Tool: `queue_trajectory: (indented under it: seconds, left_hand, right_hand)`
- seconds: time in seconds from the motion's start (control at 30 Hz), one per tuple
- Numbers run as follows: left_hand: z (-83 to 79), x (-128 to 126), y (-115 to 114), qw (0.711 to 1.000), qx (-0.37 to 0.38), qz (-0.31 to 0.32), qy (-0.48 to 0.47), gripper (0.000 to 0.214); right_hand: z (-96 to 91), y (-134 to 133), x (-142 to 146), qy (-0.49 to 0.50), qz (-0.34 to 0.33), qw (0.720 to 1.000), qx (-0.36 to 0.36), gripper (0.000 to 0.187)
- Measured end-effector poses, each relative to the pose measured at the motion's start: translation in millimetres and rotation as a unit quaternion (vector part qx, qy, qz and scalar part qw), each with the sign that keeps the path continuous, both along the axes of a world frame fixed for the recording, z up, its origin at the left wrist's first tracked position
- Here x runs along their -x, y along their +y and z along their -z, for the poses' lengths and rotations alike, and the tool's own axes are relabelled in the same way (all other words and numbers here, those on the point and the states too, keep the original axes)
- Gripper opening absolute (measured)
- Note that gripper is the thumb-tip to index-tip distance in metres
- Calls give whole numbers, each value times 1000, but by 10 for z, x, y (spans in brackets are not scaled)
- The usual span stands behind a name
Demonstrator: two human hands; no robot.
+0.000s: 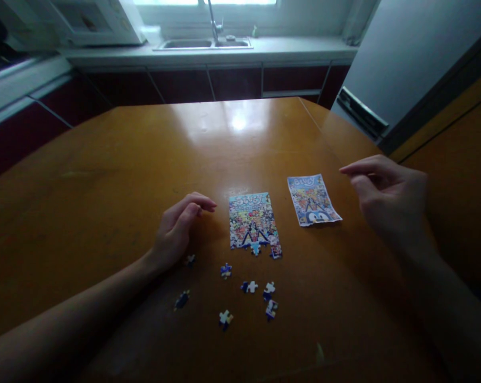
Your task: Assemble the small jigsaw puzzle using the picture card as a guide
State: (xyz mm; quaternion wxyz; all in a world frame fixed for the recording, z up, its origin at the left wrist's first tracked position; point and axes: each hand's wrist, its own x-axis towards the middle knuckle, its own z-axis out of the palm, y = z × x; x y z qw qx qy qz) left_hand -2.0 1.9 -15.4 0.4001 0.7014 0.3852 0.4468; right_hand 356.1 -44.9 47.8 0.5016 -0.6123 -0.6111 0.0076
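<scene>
A partly assembled jigsaw puzzle (253,221) with a crowded, colourful picture lies in the middle of the table, its lower edge uneven. My left hand (180,223) rests on the table just left of it, fingers loosely bent and nothing visible in them. To the puzzle's right is a creased paper picture (312,199) showing a similar design. Over the table beyond that paper, my right hand (387,191) is raised, index finger stretched out and thumb below, with no piece visible. Loose puzzle pieces lie below the puzzle, among them a blue one (226,270) and a dark one (182,300).
The wooden table (144,154) has a shiny top. Behind it runs a counter with a sink (188,44) and a tap (215,26). A white microwave (92,21) stands at the back left, and a large pale appliance (419,48) at the right.
</scene>
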Motion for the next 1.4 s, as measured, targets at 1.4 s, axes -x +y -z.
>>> queue_trajectory:
  seconds: [1.4]
  left_hand:
    - [-75,-54,-18,998,-46,1,46,28]
  right_hand:
    - [51,-4,27,20,5,1000,-13,24]
